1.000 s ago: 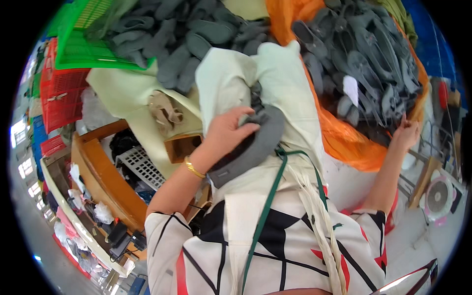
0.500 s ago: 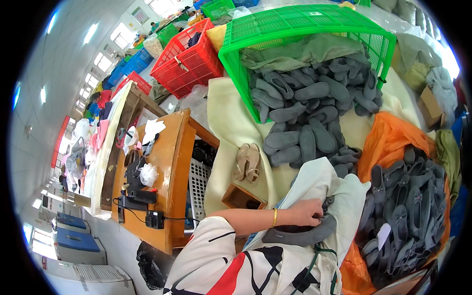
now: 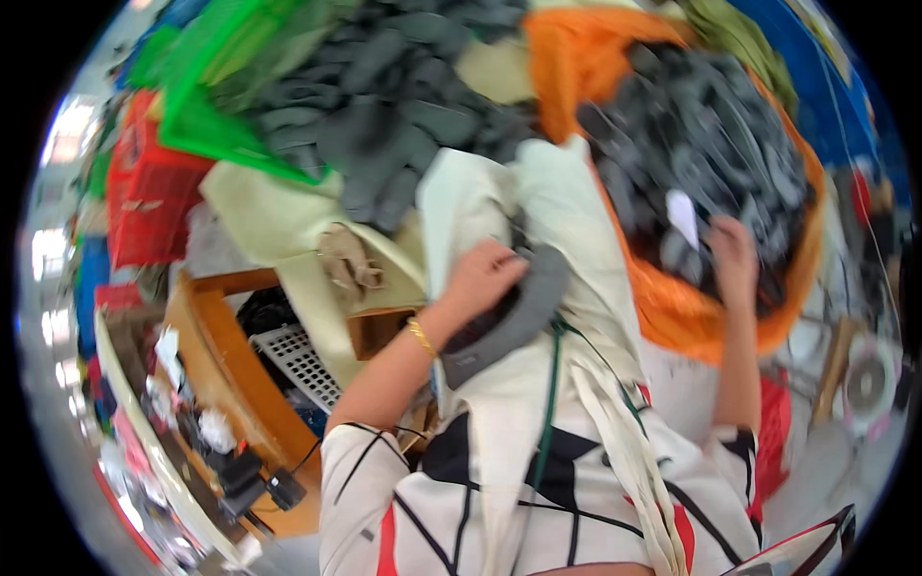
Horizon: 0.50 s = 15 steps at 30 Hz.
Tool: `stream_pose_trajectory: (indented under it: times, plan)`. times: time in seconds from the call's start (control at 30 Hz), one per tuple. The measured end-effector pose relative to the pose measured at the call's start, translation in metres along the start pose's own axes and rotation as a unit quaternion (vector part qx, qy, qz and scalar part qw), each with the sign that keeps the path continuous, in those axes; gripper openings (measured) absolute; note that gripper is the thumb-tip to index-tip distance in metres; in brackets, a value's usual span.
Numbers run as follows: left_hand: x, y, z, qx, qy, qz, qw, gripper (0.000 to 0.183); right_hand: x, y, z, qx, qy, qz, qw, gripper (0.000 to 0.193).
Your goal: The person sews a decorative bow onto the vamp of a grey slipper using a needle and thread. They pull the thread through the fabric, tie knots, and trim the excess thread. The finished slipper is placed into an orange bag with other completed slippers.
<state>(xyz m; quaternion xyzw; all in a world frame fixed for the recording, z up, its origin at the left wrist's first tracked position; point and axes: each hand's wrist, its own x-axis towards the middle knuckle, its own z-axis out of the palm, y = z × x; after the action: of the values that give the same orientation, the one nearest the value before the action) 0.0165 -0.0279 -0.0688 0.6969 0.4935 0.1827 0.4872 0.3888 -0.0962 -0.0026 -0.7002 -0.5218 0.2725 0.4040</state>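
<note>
My left hand (image 3: 488, 272), with a gold bracelet at the wrist, grips the upper edge of a dark grey slip-on shoe (image 3: 538, 312). The shoe rests on the pale cloth (image 3: 576, 206) over my lap. My right hand (image 3: 732, 248) is at the right, over an orange sack (image 3: 663, 317) heaped with grey shoes (image 3: 711, 144). A small white slip (image 3: 682, 217) lies on the heap just beside that hand. Motion blurs its fingers, so whether it grasps anything is unclear.
A tipped green crate (image 3: 192, 125) spills a pile of grey shoes (image 3: 370, 134) ahead of me. To the left stand a red crate (image 3: 149, 197) and a wooden table (image 3: 206, 355). Beige shoes (image 3: 348, 259) sit near a small wooden box (image 3: 379, 331). A fan (image 3: 869, 384) is at the far right.
The view has swung to the right. My right hand has come into sight over the orange sack. My left hand stays on the grey shoe in my lap.
</note>
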Motion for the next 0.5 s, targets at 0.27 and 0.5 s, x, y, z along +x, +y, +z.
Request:
stream_pose_trajectory:
  times: [0.27,0.5]
  plan:
    - [0.004,0.011,-0.008,0.027,-0.013,0.031,0.999,0.029,-0.02,-0.026,0.11,-0.19,-0.237,-0.242,0.921,0.024]
    - [0.001,-0.025,0.0,-0.043,0.012,-0.018,0.999,0.027,-0.028,-0.013,0.118,-0.135,-0.217,-0.252,0.933,0.018]
